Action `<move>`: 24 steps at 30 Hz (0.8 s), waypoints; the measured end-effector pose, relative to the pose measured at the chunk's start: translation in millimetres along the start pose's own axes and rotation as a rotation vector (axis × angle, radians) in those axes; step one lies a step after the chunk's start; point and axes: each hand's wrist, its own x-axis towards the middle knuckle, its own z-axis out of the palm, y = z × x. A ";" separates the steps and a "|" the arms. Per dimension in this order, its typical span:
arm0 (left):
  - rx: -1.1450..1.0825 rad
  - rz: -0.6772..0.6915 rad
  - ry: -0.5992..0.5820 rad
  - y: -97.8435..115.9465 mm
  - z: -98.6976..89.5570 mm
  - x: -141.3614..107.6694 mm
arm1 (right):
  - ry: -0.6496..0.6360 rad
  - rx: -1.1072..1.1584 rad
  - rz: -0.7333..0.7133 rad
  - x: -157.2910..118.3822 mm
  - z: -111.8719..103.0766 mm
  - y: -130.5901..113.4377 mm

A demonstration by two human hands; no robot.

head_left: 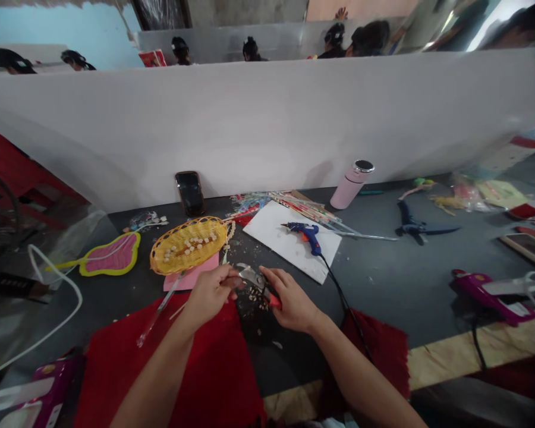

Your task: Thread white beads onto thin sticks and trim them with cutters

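Observation:
My right hand (292, 300) is closed around the red-handled pruning shears (251, 276), whose curved metal blades point left toward my left hand. The fingers of my left hand (214, 291) are pinched together right by the blades; what they hold is too small and hidden to make out. A thin pale stick (178, 310) shows beside my left wrist. Small pale cut bits (255, 296) lie scattered on the dark table under the shears. Just beyond my left hand, a yellow woven basket (160, 246) holds several small pale pieces.
A blue glue gun (310, 235) lies on a white board (271, 229), its cord running toward me. Behind are colourful strips (303, 211), a pink bottle (351, 185) and a phone (189, 193) against the white partition (258, 131). Red cloth (205, 368) covers the near left.

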 end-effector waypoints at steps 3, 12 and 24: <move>-0.100 -0.011 -0.081 -1.8 -2.7 -0.8 | -0.004 0.029 -0.017 0.1 -0.3 0.2; -0.131 0.002 -0.085 -5.4 -1.6 -1.1 | 0.007 0.090 0.007 -0.9 0.3 -6.4; 0.199 0.025 0.205 3.0 10.3 1.2 | 0.034 0.082 0.077 0.7 4.7 -4.5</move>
